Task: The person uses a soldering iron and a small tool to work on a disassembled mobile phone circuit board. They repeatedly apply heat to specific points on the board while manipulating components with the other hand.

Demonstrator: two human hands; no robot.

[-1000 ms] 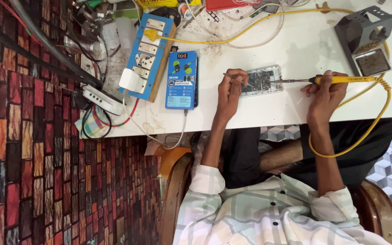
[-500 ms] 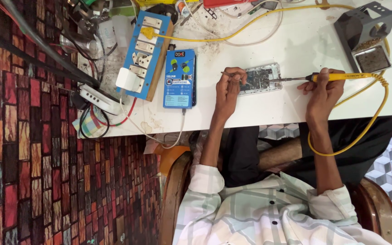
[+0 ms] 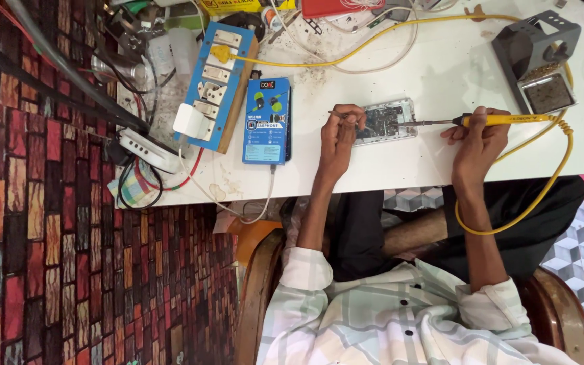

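Note:
An opened phone (image 3: 388, 122) with its circuit board showing lies on the white table (image 3: 400, 67). My left hand (image 3: 341, 132) rests at the phone's left end and pinches a thin metal tool, its tip over the board. My right hand (image 3: 476, 138) grips a yellow-handled soldering iron (image 3: 501, 119). The iron's metal tip reaches left and touches the phone's right side. A yellow cord (image 3: 542, 189) loops from the iron down past the table edge.
A blue box (image 3: 267, 122) and a blue switchboard with sockets (image 3: 214, 84) lie left of the phone. A grey soldering stand (image 3: 539, 57) sits at the top right. Cables and clutter crowd the table's far left. A patterned brick-like wall is on the left.
The view has shifted slightly. Both hands stay on the phone with their tools in almost the same places.

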